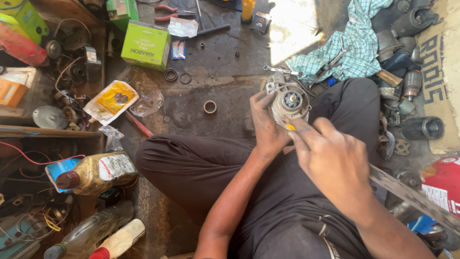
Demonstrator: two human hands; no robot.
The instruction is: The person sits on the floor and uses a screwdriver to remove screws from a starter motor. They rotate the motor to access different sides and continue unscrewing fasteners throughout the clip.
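The left hand (266, 125) wraps around the side of a round grey metal motor housing (289, 100), fingers clasped on its rim, holding it over the lap of a person seated cross-legged in dark trousers (201, 165). The right hand (333, 156) is closed around a small yellow-handled tool (290, 126), its tip touching the lower edge of the housing — the tool's working end is hidden by the fingers. The housing sits just above the right knee, close to a crumpled checked cloth (354, 48) with pliers (330, 64) lying on it. Room is tight on the right, where dark metal motor parts (407, 72) crowd the floor up to the leg. Ahead of the knees the concrete floor (225, 91) is more open, holding only a small metal ring (210, 106) and two thin black rings (177, 76). A green box (146, 44) stands farther off — bottles (96, 172) and wires line the left edge.
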